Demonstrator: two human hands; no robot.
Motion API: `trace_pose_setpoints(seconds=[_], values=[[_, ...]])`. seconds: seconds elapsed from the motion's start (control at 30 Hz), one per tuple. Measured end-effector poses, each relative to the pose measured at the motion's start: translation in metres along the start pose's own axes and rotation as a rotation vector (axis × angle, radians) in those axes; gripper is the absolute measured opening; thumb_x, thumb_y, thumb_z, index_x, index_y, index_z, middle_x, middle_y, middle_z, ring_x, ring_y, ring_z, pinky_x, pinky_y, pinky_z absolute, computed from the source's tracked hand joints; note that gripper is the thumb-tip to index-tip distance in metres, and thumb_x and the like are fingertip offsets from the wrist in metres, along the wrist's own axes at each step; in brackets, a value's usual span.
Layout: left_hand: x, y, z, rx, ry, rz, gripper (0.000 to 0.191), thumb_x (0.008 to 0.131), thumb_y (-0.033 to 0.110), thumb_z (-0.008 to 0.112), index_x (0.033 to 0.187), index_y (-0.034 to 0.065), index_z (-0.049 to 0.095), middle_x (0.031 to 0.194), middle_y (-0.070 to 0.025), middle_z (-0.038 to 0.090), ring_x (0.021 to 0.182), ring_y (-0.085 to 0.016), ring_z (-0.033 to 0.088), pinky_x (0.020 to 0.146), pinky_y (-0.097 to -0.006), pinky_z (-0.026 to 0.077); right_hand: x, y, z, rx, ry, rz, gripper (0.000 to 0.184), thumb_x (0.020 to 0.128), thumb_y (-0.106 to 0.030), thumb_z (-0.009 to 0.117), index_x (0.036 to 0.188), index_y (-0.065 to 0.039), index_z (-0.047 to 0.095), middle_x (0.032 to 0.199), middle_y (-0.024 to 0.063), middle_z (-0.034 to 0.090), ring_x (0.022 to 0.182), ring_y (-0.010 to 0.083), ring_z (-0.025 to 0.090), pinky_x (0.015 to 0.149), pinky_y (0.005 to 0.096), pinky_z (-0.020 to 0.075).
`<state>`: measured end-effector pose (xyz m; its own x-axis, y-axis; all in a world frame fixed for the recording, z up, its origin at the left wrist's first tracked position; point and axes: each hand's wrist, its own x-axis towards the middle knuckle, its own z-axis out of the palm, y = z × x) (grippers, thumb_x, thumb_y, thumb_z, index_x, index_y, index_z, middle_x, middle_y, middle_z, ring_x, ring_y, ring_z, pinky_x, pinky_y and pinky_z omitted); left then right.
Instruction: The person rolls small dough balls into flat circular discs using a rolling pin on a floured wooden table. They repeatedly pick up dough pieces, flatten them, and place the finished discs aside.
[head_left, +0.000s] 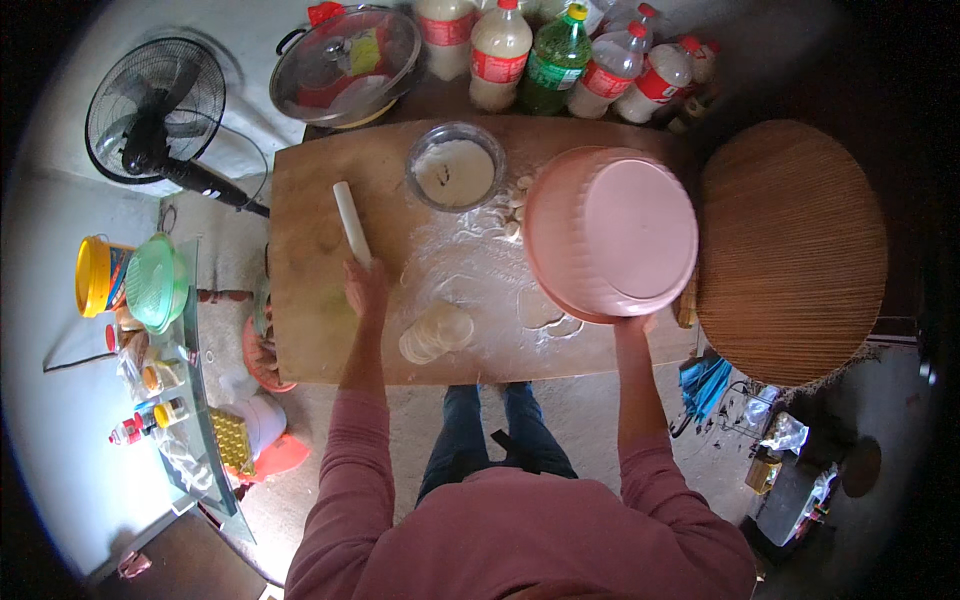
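Observation:
At the left of the wooden board (307, 225), my left hand (367, 288) grips the near end of a white rolling pin (350, 217). My right hand (636, 324) holds the near rim of an upturned pink plastic basin (555, 240), its fingers mostly hidden beneath. Small dough pieces (513, 225) show at the basin's left edge; whatever lies under it is hidden. Between my hands a fanned stack of thin, round dough wrappers (437, 331) rests on floury wood. A clear bowl of flour (454, 174) stands behind them.
Bottles, one of them green (559, 64), line the back beside a glass-lidded pan (345, 67). A round woven tray (795, 255) stands right of the board. To the left are a black fan (154, 112) and a glass shelf (196, 330) with jars.

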<state>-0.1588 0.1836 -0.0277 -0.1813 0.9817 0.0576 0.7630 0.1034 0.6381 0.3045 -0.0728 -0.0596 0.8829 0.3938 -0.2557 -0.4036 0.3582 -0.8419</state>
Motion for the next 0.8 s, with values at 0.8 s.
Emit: trace_pose_setpoints(seconds=[0.8], values=[[0.007, 0.084, -0.019, -0.278, -0.115, 0.3, 0.037, 0.093, 0.019, 0.071, 0.123, 0.0021, 0.059, 0.099, -0.0225, 0.068, 0.087, -0.039, 0.068, 0.075, -0.0466, 0.054, -0.007, -0.001, 0.055, -1.068, 0.07, -0.52, 0.026, 0.097, -0.019, 0.062, 0.116, -0.004, 0.07, 0.109, 0.0137, 0.071, 0.089, 0.0265, 0.07, 0.078, 0.0385, 0.0574]])
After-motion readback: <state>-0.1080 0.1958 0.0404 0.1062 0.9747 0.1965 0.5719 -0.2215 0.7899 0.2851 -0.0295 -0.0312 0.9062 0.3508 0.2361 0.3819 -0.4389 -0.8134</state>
